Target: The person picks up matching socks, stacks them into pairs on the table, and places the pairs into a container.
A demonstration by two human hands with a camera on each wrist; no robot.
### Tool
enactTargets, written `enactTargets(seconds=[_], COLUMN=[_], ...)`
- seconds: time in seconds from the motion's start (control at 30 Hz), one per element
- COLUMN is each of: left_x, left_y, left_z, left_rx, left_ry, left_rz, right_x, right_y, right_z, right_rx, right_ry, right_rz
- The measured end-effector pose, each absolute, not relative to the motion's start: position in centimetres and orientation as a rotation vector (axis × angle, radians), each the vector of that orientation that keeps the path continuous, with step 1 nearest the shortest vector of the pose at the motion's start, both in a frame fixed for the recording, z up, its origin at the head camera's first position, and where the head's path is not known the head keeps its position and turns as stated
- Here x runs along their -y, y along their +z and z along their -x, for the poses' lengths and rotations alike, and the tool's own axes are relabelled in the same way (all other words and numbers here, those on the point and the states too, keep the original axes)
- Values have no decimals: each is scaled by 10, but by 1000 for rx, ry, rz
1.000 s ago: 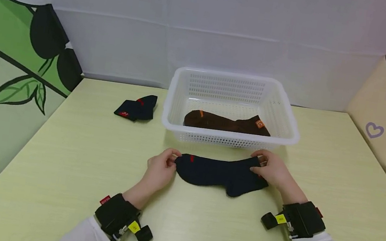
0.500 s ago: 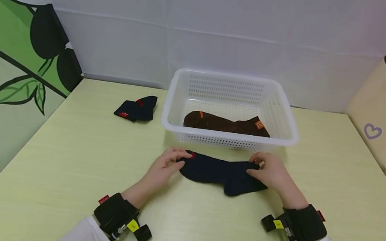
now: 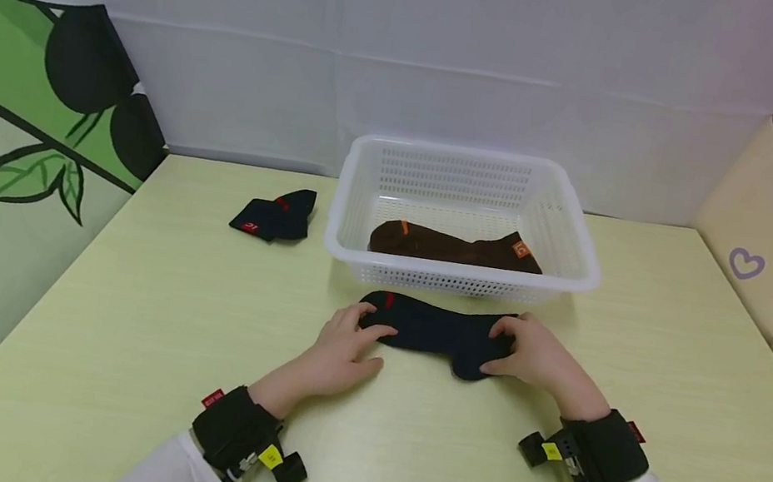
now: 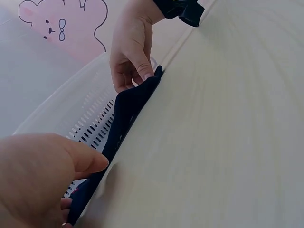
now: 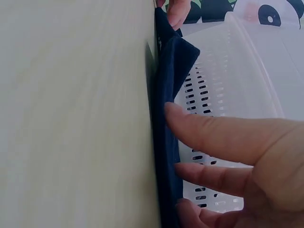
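Observation:
A dark navy sock (image 3: 429, 328) with a red mark at its toe lies flat on the table, just in front of the basket. My left hand (image 3: 341, 356) is at the toe end, its spread fingers resting on the sock. At the cuff end, my right hand (image 3: 535, 357) touches the sock with thumb and fingers apart; its palm and fingers hide much of the cuff. In the right wrist view, the right thumb and fingers lie lightly along the navy fabric (image 5: 166, 137). The left wrist view shows the left thumb beside the sock (image 4: 128, 109).
A white perforated basket (image 3: 461, 271) stands behind the sock, holding brown socks (image 3: 457, 248) with orange marks. Another navy sock (image 3: 274, 215), folded over and marked in red, lies on the table left of the basket. A grey-white backdrop (image 3: 243, 92) rises behind the table (image 3: 139, 320).
The navy sock has shifted slightly away, toward the basket. My left hand has let go of the toe and spread its fingers over it; my right fingers have moved apart at the cuff.

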State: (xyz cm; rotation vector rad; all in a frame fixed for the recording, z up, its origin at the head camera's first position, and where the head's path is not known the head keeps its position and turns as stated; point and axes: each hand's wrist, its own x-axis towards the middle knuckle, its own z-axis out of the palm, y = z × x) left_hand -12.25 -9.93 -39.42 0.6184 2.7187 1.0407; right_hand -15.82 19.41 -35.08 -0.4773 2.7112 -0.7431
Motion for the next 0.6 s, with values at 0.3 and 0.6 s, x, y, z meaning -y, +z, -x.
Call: enactTargets(seconds=[0.3,0.6], left_x=[97,98], left_y=[-392,-393], left_z=[121,121], left_rx=[-2751,-2735], left_ry=[1048,1150], left_rz=[-525,-465], right_x=[-193,-194], right_y=[-353,-357], right_z=[160,164], right_rx=[-2758,-2690], right_ry=[-730,-798], right_rz=[534,521])
